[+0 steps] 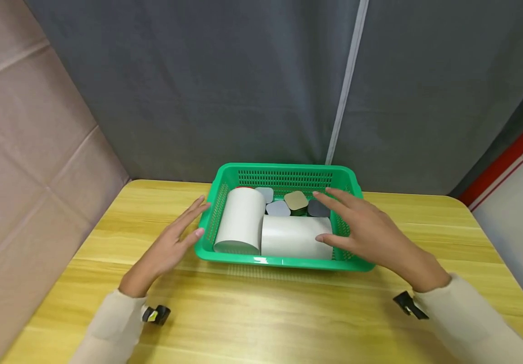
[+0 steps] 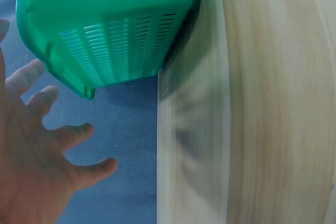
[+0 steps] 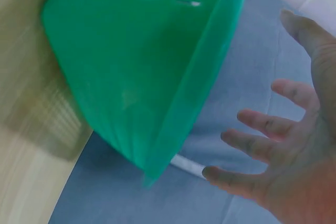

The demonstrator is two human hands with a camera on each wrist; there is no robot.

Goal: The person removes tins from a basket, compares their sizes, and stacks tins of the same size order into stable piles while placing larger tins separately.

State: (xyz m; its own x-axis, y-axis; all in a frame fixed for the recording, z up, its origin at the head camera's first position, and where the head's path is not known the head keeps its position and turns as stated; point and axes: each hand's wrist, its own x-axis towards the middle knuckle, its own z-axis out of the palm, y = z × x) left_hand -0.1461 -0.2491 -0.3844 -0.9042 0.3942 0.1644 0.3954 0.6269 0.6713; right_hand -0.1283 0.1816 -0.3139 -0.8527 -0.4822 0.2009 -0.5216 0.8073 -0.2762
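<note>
A green plastic basket (image 1: 284, 262) with slotted walls stands near the table's far edge. Inside it lie two white cylinders, one lengthwise (image 1: 242, 217) on the left and one crosswise (image 1: 295, 236) at the front. Behind them sit several rounded-square pieces, among them a beige-topped one (image 1: 296, 200) and a dark grey one (image 1: 318, 208). My left hand (image 1: 170, 245) is beside the basket's left rim, fingers spread and holding nothing. Above the right end hovers my right hand (image 1: 371, 230), its fingers also spread and empty; in the right wrist view they stand apart from the rim.
The basket rests on a light wooden table (image 1: 252, 313). A dark grey curtain (image 1: 225, 91) hangs behind the far edge, with a pale strip (image 1: 349, 76) down it. Pinkish cloth (image 1: 29, 167) closes off the left side; a red-banded white panel stands at right.
</note>
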